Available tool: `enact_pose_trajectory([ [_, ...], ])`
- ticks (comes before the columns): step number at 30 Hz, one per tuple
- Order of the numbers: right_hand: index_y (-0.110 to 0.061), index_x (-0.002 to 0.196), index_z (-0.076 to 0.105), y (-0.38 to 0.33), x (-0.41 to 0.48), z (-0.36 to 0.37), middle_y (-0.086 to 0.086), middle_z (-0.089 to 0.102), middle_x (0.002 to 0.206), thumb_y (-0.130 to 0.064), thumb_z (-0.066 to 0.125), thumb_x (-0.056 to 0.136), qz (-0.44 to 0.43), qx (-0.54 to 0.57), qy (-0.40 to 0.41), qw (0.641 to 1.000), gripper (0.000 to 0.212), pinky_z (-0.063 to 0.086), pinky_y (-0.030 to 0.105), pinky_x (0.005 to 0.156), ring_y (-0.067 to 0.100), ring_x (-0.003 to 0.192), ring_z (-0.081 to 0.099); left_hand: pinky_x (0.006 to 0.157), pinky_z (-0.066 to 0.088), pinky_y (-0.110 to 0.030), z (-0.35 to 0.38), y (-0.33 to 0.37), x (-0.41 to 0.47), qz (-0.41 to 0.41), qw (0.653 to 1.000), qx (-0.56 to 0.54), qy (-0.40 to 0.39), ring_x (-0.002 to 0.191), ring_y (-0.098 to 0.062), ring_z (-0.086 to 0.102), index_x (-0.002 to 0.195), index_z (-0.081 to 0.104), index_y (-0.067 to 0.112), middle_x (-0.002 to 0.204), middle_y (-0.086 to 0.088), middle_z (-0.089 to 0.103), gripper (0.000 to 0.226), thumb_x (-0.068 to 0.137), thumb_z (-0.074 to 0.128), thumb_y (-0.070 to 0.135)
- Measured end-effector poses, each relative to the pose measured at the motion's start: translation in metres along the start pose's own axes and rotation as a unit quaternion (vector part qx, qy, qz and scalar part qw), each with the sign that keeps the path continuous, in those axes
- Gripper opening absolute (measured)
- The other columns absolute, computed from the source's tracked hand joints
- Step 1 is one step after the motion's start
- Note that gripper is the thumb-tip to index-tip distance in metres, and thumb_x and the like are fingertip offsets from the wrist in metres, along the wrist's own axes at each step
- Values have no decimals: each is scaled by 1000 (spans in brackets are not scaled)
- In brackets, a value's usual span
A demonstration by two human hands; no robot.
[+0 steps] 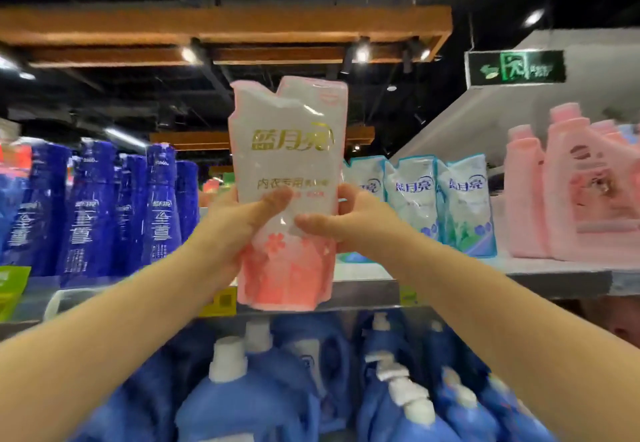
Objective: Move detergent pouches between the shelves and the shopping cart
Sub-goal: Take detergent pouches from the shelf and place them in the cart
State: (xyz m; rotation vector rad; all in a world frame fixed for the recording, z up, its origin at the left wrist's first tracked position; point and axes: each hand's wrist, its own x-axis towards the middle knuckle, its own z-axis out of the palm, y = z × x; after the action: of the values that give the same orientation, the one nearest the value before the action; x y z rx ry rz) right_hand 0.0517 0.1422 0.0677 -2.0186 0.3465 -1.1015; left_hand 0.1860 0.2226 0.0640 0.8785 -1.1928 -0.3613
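A glossy pink-and-white pouch [287, 178] stands upright at frame centre, gripped by the left hand [235, 230] and right hand [349, 220] before the metal shelf [485, 285]; light-blue pouches [433, 202] right, dark-blue bottles [93, 209] left.

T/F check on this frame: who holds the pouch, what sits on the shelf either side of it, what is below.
1. Both hands, left hand and right hand, hold the pink pouch. True.
2. The pouch lies flat on the shelf. False: it is held upright in front of the shelf.
3. Light blue pouches stand to its right. True.
4. The bottles on its left are pink. False: they are dark blue.
5. Blue jugs fill the lower shelf. True.
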Motion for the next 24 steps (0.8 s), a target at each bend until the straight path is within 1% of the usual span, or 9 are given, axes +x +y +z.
enact_pose_trajectory([
  [2,-14,111,56,6,42,-12,3,69,99,-19,78,74,-16,-37,-10,999,43,59,33,75,18,84,69,69,58,-44,-1,-7,41,-3,999,47,-1,78,-26,69,106,63,17,98,-10,72,45,63,67,28],
  [6,-25,88,61,27,113,-26,2,71,92,-18,78,75,-33,-90,-18,995,22,58,37,79,18,84,69,74,55,-47,-6,-22,115,-73,992,106,-14,94,-31,66,119,58,17,110,-10,68,62,60,68,27],
  [9,-23,105,60,51,150,-27,7,67,111,-24,80,72,-41,-192,-14,980,38,56,39,85,21,98,66,75,52,-48,-8,-44,154,-146,973,179,1,98,-28,62,119,58,21,108,-6,67,58,63,71,27],
  [12,-19,127,54,72,172,-28,6,56,125,-32,77,75,-69,-339,-26,938,58,46,33,97,23,113,54,90,46,-54,-7,-78,178,-196,962,191,15,102,-29,58,114,59,21,106,-5,66,43,73,72,16],
  [15,-21,126,56,92,195,-29,-5,61,111,-34,77,74,-43,-358,-38,932,58,49,24,87,14,102,58,86,47,-56,-11,-114,196,-218,961,171,1,94,-27,59,105,59,18,101,-6,66,30,77,69,11],
  [17,-22,122,59,105,215,-29,-5,66,109,-34,79,71,-23,-359,-45,932,56,57,29,81,17,96,65,89,48,-56,-15,-132,209,-219,960,172,-17,96,-27,60,108,59,17,104,-8,67,31,78,70,13],
  [19,-20,117,62,116,235,-32,-1,69,104,-32,81,69,12,-330,-38,943,52,60,33,73,20,91,69,90,48,-55,-19,-142,222,-224,955,194,-28,99,-28,61,108,58,19,102,-6,67,36,76,72,19],
  [22,-11,113,61,130,258,-34,5,70,104,-25,79,73,57,-286,1,956,45,60,34,75,19,87,70,84,51,-53,-29,-151,239,-262,932,245,-53,100,-29,62,111,56,18,106,-7,66,53,65,75,36],
  [24,-12,125,48,136,265,-31,4,66,109,-27,78,74,48,-295,44,953,61,59,35,77,18,88,68,79,53,-50,-37,-159,249,-280,918,279,-42,101,-31,61,111,55,17,111,-8,64,67,53,75,44],
])
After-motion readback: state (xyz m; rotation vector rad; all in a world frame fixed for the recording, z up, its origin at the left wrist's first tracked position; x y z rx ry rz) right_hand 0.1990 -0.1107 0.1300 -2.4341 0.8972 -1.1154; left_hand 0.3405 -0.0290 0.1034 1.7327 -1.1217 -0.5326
